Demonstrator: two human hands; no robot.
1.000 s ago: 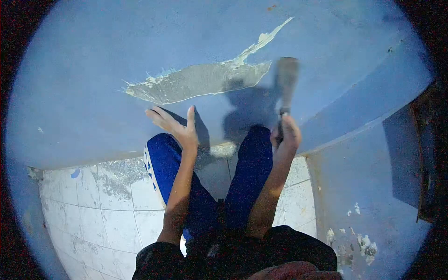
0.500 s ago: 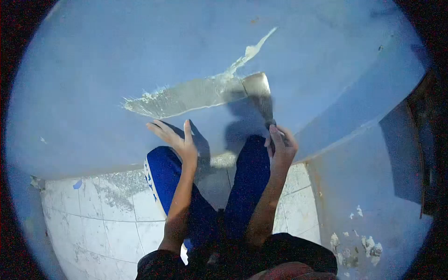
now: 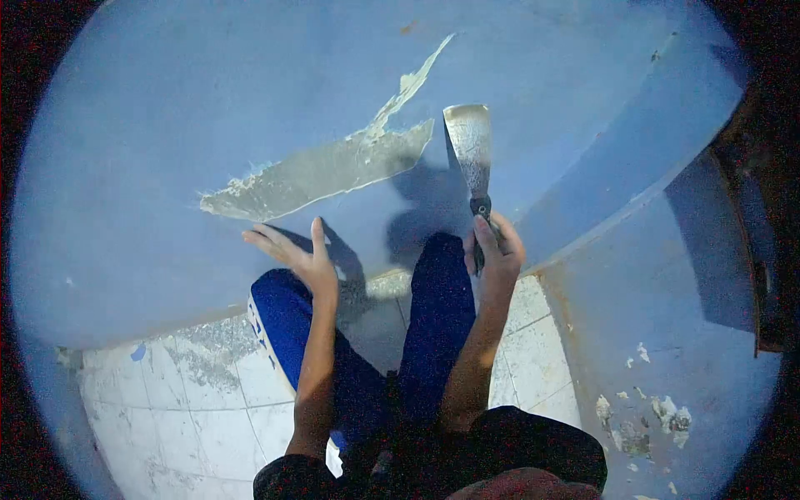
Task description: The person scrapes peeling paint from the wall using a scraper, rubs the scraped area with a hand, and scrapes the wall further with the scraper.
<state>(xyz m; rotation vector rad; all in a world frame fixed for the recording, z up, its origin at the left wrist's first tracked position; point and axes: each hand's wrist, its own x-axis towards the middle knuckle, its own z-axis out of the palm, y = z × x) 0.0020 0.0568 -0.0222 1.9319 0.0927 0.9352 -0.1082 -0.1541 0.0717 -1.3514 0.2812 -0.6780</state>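
Note:
A putty knife (image 3: 470, 150) with a worn metal blade and dark handle is gripped in my right hand (image 3: 497, 247). Its blade points up, beside the right end of a bare grey patch (image 3: 325, 173) in the blue wall (image 3: 208, 92). Ragged pale edges run along the patch's top, and a thin pale streak climbs from it to the upper right. My left hand (image 3: 296, 258) is just below the patch's lower left edge, fingers stretched and thumb apart, holding nothing. Whether its fingertips touch the wall I cannot tell.
White floor tiles (image 3: 192, 417) with grey smears lie below the wall, around my blue-trousered legs (image 3: 437, 317). At right, an adjoining blue wall (image 3: 650, 292) has flaked pale spots (image 3: 667, 417) low down. A dark brown edge (image 3: 754, 258) stands at the far right.
The putty knife's blade has come away from the patch's right end and now stands more upright to its right. My left hand stays open below the patch. The view has shifted slightly.

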